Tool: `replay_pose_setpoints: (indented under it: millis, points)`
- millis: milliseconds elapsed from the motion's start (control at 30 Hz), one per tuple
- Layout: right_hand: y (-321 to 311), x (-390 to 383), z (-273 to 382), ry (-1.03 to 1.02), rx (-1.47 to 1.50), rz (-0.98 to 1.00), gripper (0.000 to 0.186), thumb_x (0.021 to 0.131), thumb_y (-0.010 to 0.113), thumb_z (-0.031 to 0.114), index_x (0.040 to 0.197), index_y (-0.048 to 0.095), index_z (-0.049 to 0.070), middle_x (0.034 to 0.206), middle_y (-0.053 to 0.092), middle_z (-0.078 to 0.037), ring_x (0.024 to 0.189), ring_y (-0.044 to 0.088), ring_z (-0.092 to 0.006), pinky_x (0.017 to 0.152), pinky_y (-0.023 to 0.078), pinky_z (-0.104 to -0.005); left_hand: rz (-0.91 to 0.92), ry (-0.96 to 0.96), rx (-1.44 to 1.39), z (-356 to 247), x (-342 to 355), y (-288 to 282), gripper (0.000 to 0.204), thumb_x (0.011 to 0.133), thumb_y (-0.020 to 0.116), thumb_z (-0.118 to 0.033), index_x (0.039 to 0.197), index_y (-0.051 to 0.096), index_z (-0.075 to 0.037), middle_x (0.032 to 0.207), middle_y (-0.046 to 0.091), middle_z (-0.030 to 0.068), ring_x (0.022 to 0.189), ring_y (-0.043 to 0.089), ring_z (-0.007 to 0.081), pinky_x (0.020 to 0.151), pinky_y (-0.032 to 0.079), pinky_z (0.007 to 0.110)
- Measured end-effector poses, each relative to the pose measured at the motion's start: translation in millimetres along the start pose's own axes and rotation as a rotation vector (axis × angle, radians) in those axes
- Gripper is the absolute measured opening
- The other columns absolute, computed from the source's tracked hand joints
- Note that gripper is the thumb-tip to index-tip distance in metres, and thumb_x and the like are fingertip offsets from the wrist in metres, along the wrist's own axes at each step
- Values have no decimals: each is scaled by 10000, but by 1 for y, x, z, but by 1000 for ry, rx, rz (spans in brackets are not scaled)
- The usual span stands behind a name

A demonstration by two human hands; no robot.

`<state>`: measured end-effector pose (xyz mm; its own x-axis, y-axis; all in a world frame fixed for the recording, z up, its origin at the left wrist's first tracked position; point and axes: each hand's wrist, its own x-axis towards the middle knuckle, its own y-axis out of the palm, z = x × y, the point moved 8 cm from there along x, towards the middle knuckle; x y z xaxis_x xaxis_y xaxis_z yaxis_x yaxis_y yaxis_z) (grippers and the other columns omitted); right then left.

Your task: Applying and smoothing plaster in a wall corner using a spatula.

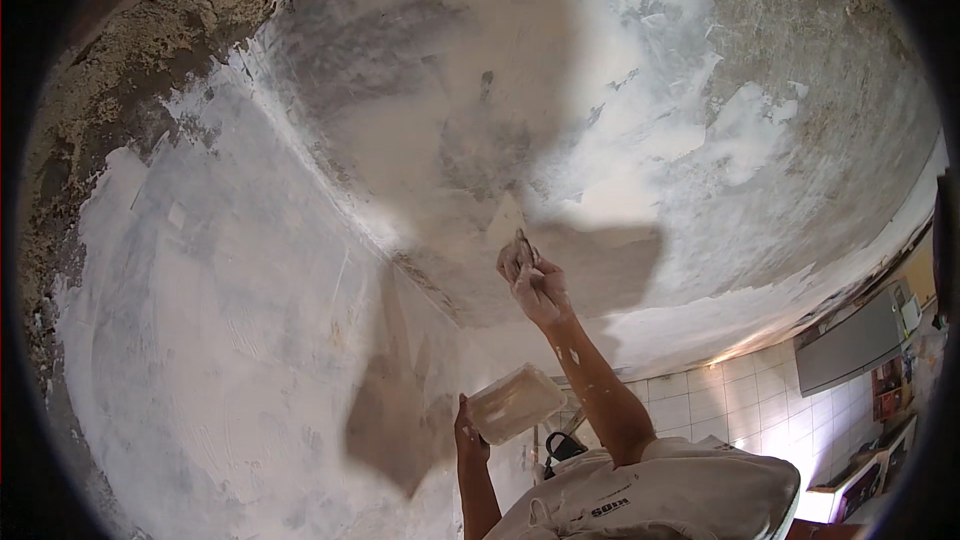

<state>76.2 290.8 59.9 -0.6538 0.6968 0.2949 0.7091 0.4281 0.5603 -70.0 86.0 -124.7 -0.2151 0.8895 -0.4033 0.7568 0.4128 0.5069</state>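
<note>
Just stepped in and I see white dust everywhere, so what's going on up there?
A person is plastering a ceiling. The right hand is raised overhead and presses a putty knife against the ceiling near where it meets the wall. The left hand, lower down, holds a flat rectangular board smeared with white plaster. Much of the ceiling and wall is coated white, while patches toward the edges remain bare and rough.

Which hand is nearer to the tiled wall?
Left. The left hand, holding a tray, is beside the tiled wall; the right hand is higher, at the ceiling.
</note>
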Motion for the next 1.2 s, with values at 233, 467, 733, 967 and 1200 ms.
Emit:
replay_pose_setpoints:
  millis: [233, 467, 733, 967, 1200]
  points:
    - [-40, -12, 0, -107, -382, -50, 279, 902, 413, 12, 1133, 558, -50, 1120, 524, -150, 994, 620, -246, 795, 589, -379, -86, -63, -28, 3, -6, 4, 445, 954, 444, -462, 1111, 539, -58, 1059, 593, 89, 1005, 570, 219, 906, 469, 358]
    - [-105, 72, 10, -27, -285, -162, 195, 898, 474, 24, 1030, 599, -48, 939, 628, -154, 934, 640, -237, 765, 598, -314, -87, -22, -13, 6, -13, -15, 540, 933, 476, -481, 1229, 473, -30, 1185, 541, 133, 1107, 530, 260, 964, 432, 383]
    - [-37, 44, 49, -77, -207, -78, 148, 895, 496, 16, 973, 565, -90, 965, 605, -152, 906, 649, -251, 765, 599, -301, -143, -9, 21, 4, -25, -22, 549, 940, 462, -477, 1233, 461, -13, 1159, 561, 132, 1064, 566, 258, 912, 476, 391]
    - [26, -31, 54, -48, -313, 27, 288, 909, 499, 70, 1143, 466, -94, 1005, 588, -144, 932, 656, -222, 794, 576, -371, -73, 66, 46, -4, -19, 10, 488, 955, 436, -467, 1161, 519, -33, 1084, 592, 108, 993, 593, 239, 868, 496, 368]
    - [-1, -73, 31, -161, -597, -20, 260, 936, 452, 101, 1128, 483, -72, 953, 599, -112, 898, 661, -184, 726, 587, -289, -110, 71, -32, 3, -19, 9, 452, 960, 430, -461, 1132, 533, -57, 1066, 596, 94, 1003, 581, 225, 899, 470, 373]
